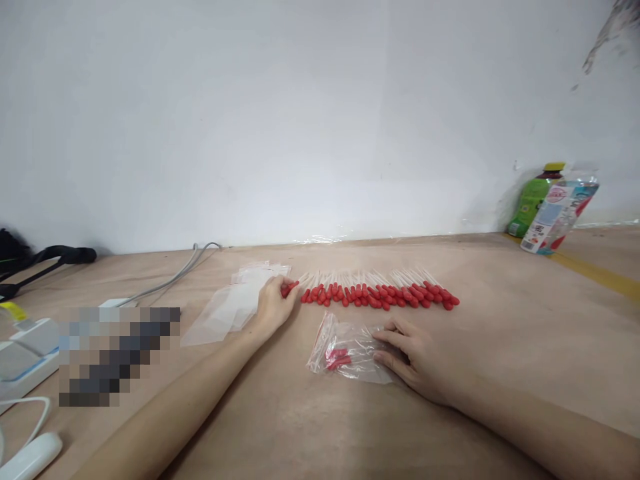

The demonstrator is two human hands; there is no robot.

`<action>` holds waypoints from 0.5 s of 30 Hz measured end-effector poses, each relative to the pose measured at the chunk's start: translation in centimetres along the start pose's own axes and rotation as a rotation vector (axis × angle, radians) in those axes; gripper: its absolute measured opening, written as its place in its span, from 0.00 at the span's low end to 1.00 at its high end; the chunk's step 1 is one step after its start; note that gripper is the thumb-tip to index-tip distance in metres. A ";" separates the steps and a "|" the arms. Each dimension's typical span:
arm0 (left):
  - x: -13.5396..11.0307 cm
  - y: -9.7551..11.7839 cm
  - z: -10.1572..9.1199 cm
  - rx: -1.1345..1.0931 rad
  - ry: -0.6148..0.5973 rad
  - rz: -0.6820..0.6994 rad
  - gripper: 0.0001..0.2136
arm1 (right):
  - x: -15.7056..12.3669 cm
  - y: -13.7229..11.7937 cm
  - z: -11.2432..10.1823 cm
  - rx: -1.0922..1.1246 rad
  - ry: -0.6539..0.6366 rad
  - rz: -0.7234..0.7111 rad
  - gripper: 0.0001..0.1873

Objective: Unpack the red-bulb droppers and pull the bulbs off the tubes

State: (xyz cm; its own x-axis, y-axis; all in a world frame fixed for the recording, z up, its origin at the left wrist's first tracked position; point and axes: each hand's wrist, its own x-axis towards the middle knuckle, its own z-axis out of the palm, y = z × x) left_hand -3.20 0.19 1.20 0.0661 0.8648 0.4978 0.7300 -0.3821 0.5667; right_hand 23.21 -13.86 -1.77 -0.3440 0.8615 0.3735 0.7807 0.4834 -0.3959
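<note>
A long row of small clear droppers with red bulbs (pixel 380 293) lies across the wooden table (pixel 300 413). My left hand (pixel 273 308) is at the row's left end, fingers closed on one red-bulbed dropper (pixel 290 287). My right hand (pixel 417 360) rests on a small clear plastic bag (pixel 350 352) in front of the row, fingers pressing its right side. The bag holds a few red-bulbed droppers (pixel 337 359).
A stack of empty clear bags (pixel 235 303) lies left of my left hand. A grey cable (pixel 175 277), a white power strip (pixel 25 360) and black items sit at the far left. Two drink bottles (pixel 550 207) stand by the white wall at the right.
</note>
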 end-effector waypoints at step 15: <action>0.8 -0.4 -3.0 -0.074 -0.501 -0.079 0.27 | 0.1 -0.3 -0.2 0.004 -0.011 0.013 0.14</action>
State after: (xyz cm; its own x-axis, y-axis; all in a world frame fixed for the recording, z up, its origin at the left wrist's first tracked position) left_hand -5.50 0.01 3.35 0.3438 0.9350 0.0866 0.6970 -0.3159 0.6437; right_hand 23.08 -13.94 -1.43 -0.3401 0.8691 0.3591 0.7829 0.4732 -0.4039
